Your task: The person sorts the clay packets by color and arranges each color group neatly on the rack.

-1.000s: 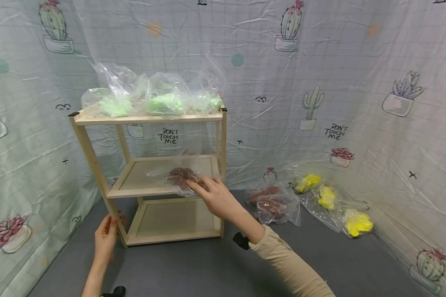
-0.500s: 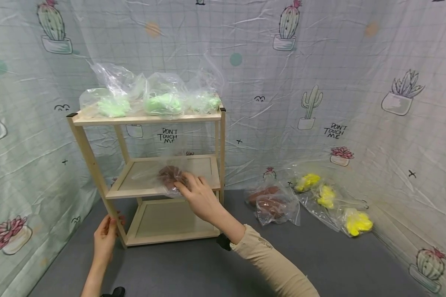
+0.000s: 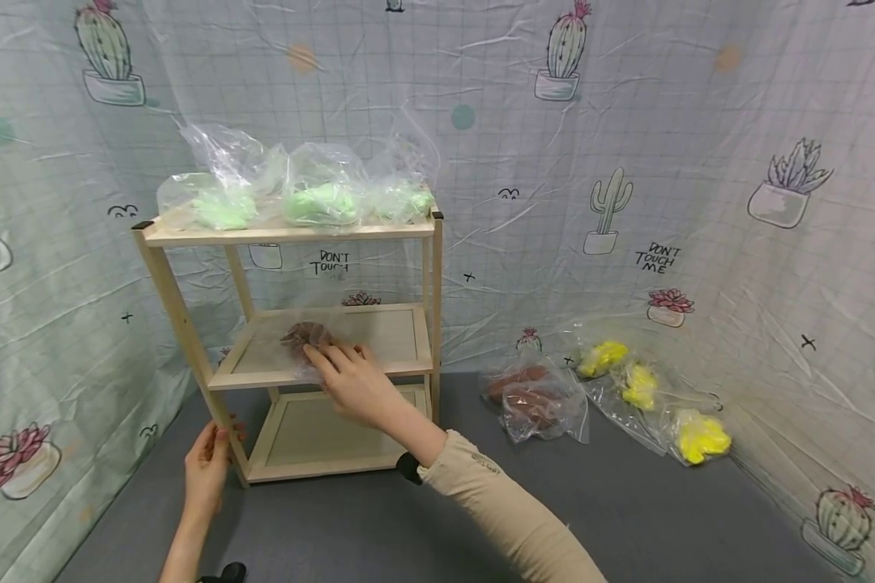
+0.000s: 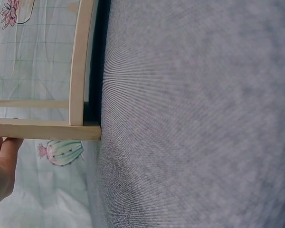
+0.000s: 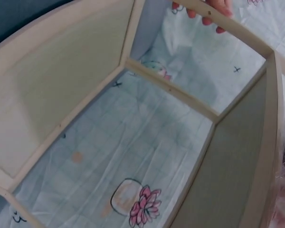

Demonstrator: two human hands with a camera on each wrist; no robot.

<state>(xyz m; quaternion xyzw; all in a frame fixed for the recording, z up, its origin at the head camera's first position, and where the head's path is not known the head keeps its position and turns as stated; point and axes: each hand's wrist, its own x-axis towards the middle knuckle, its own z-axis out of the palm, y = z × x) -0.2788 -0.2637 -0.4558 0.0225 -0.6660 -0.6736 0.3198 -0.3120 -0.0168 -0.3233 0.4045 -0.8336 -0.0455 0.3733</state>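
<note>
A three-tier wooden shelf rack [image 3: 437, 291] stands on the grey cloth. My left hand [image 3: 207, 461] grips its front left post low down, the thumb in front and the fingers behind; the left wrist view shows the same post [image 4: 42, 129] between thumb and fingers. At the middle tier, my right hand [image 3: 357, 385] holds a clear plastic bag with a brown lump [image 3: 306, 334] inside, close over the board. In the right wrist view, only a strip of the bag [image 5: 284, 209] shows at the right edge, and the right hand itself is out of sight.
Clear bags with pale green lumps [image 3: 324, 204] lie along the top tier. Right of the rack, bagged brown lumps [image 3: 535, 405] rest on the grey cloth, and farther right are bags with yellow lumps [image 3: 702, 439]. A cactus-print curtain [image 3: 496, 146] hangs behind.
My right hand has moved left along the middle tier with the bag of brown stuff, from its right part to about its middle. The left hand stays on the post.
</note>
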